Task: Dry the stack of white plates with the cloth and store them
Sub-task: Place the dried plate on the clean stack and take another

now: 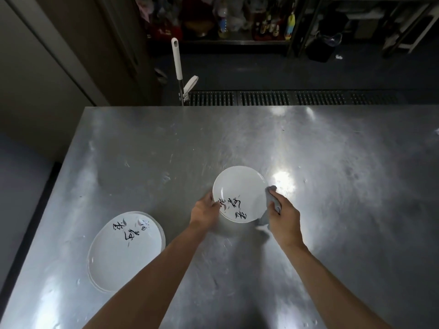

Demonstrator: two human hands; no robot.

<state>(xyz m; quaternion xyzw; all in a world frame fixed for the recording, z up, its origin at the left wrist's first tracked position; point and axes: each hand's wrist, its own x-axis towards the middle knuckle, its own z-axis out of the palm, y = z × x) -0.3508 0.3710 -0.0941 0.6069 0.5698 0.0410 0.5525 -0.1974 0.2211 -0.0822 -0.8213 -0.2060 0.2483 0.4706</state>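
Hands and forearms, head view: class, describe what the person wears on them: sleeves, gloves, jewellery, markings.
The left hand and right hand are ungloved, no rings visible. The left forearm and right forearm are bare to the frame's bottom edge: no sleeve, watch, bracelet or marking shows.

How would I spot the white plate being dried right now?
Find the steel table. Near its middle, the left hand grips a plate by its rim while the right hand holds a grey cloth against the opposite rim. Unlike the stack lying near the left edge, it is held between two hands.
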